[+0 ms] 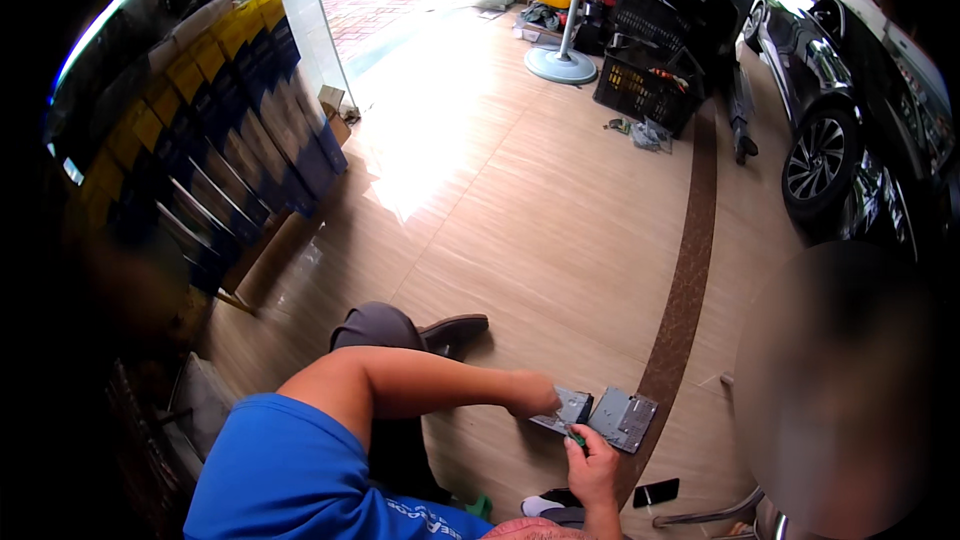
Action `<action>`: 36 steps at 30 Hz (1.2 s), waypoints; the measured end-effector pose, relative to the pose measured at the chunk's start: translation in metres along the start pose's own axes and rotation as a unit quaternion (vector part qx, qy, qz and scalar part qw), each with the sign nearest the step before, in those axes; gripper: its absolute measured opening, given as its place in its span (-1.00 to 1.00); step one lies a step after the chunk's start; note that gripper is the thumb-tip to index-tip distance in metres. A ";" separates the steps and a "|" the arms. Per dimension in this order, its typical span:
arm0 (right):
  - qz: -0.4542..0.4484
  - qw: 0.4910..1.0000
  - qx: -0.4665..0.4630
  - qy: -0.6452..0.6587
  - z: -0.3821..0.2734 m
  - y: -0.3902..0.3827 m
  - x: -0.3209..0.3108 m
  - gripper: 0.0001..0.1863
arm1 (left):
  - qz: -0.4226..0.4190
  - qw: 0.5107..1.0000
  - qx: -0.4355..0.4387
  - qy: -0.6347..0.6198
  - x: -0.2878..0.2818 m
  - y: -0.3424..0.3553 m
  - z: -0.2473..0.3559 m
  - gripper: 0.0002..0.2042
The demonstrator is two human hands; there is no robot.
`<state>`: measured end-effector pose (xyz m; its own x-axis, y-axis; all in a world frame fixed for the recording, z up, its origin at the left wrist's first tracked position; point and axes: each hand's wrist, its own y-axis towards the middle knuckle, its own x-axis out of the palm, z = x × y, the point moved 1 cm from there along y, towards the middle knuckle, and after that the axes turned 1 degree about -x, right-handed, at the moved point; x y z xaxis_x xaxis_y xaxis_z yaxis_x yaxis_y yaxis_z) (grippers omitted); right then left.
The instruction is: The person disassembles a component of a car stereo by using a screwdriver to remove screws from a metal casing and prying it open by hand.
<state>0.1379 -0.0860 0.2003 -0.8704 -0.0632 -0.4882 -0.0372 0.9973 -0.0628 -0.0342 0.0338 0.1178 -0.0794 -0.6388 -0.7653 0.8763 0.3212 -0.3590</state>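
My right hand [594,467] is closed round a small screwdriver with a green handle [577,437], its thin end pointing up towards my left hand [533,395]. The left fingers are curled together at the near edge of a flat grey electronic unit [574,406]; what they pinch is too small to make out. Close beside it on the right lies a second grey panel [625,420] with a dark patterned part, tilted at an angle. Both pieces are low, near the floor, in front of me.
A black phone [656,493] lies to the right, near metal chair legs [705,517]. A rack of blue-and-yellow packages [240,110] stands on the left. Farther off are a fan base [561,65], black crates [645,85] and a black car [830,140]. A blurred shape covers the right.
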 end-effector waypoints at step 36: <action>-0.009 0.998 0.008 0.055 -0.021 -0.015 0.013 -0.77 | 0.069 0.991 0.023 0.108 -0.019 -0.031 0.045 -0.83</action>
<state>0.1168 -0.1013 0.2126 -0.9183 -0.0753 -0.3887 -0.0456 0.9953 -0.0852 -0.0382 0.0049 0.1675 -0.0530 -0.4245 -0.9039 0.9066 0.3591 -0.2218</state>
